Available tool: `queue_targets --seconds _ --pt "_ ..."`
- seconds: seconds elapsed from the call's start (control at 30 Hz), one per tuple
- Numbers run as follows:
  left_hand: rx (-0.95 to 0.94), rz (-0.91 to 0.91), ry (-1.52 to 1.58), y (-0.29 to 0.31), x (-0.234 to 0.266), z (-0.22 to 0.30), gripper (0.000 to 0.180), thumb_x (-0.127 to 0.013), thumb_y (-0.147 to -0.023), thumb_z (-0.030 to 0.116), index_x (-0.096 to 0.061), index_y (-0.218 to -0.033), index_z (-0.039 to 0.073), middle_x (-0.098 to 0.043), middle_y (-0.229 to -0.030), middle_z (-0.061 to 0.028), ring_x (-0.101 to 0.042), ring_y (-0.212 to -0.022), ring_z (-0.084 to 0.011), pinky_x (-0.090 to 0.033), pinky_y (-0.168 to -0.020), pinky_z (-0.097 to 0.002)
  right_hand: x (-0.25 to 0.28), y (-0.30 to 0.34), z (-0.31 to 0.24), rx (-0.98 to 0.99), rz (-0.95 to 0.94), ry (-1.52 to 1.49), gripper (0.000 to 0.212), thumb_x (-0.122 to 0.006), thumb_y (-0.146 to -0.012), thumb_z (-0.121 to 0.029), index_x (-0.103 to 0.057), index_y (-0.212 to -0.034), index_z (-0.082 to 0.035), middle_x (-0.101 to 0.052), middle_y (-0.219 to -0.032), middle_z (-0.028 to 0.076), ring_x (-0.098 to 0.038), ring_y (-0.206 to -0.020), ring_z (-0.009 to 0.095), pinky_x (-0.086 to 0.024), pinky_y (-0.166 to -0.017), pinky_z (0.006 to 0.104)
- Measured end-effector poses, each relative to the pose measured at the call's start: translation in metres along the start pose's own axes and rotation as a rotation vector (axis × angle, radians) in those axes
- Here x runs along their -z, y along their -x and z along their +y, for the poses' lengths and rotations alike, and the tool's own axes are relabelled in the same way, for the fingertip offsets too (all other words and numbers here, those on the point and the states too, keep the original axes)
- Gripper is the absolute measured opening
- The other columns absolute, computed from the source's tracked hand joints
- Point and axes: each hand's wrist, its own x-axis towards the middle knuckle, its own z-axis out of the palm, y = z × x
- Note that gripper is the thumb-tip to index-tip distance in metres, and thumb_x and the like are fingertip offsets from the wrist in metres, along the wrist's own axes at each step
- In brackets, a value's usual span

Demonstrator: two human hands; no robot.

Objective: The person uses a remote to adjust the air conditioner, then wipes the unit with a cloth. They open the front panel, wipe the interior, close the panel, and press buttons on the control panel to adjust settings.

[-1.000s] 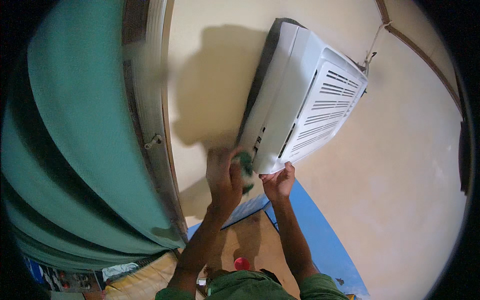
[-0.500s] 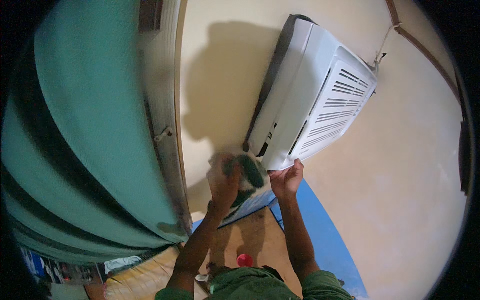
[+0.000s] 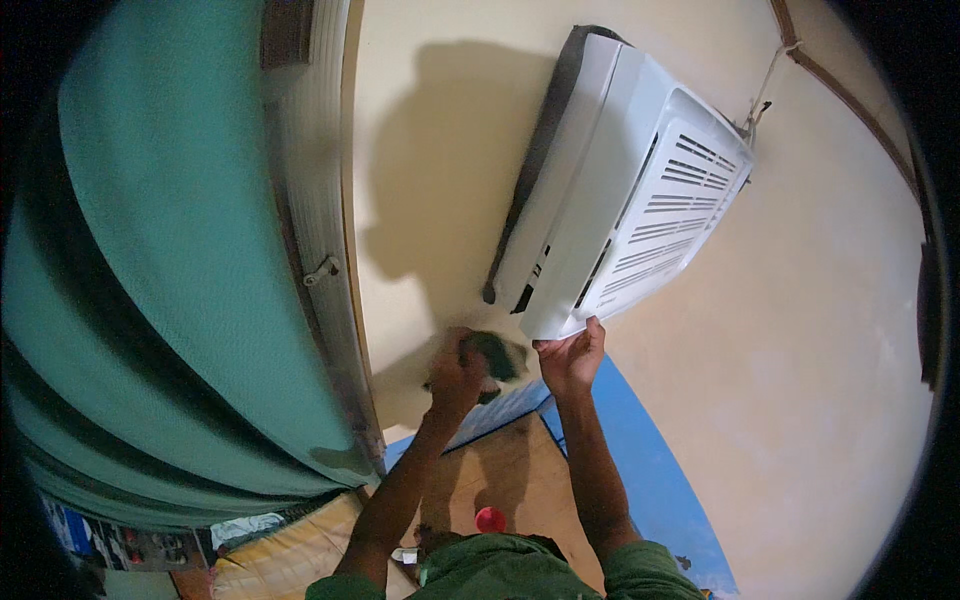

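In the head view, the left hand grasps a dark green cloth, its fingers closed around it; both are blurred, so the exact grip is hard to read. The cloth sticks out to the right of that hand, in front of the cream wall, though whether it touches the wall cannot be told. The right hand pinches the lower end of a white slatted unit, thumb on the front edge and fingers beneath. The unit stretches upward from that hand, tilted to the right, with a dark band along its left side and a thin cord by its far upper right corner. Up and left of the left hand is a pale frame with a small handle, and farther left hangs a green curtain in deep folds. A broad shadow falls on the wall above the left hand. Below and right of the right hand runs a blue wall band. Beneath both hands, between the forearms, sits a round red object; a yellow padded piece lies below and left of the left hand.
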Motion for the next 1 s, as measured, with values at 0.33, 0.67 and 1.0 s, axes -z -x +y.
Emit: queue_targets --seconds 0.33,0.67,1.0 --pt "-0.191 0.105 0.348 -0.071 -0.018 0.107 0.034 -0.060 -0.097 0.019 -0.049 -0.123 0.002 -0.058 -0.113 -0.0174 -0.058 -0.106 -0.0268 -0.045 -0.096 -0.0393 0.016 -0.008 0.008 0.071 0.188 0.028 0.047 -0.050 -0.095 -0.041 -0.048 -0.132 -0.013 -0.064 -0.118 0.002 -0.064 -0.096 0.021 -0.051 -0.068 0.0382" --pt "-0.825 0.332 0.118 -0.188 -0.010 0.194 0.033 -0.055 -0.098 0.016 -0.054 -0.128 0.004 -0.060 -0.118 -0.0176 -0.056 -0.113 -0.0358 -0.042 -0.101 -0.0435 0.003 0.001 0.010 0.023 0.084 0.177 0.051 -0.051 -0.096 -0.050 -0.051 -0.130 -0.012 -0.066 -0.118 0.005 -0.068 -0.098 0.025 -0.059 -0.071 0.0412" --pt "-0.372 -0.017 -0.344 -0.072 -0.006 0.103 0.090 -0.081 -0.069 0.050 -0.048 -0.142 0.009 -0.044 -0.117 -0.0180 -0.056 -0.103 -0.0338 -0.054 -0.081 -0.0432 0.004 0.000 0.029 0.195 0.244 0.240 0.052 -0.055 -0.098 -0.034 -0.041 -0.135 0.001 -0.056 -0.122 0.015 -0.062 -0.104 0.027 -0.056 -0.080 0.0387"
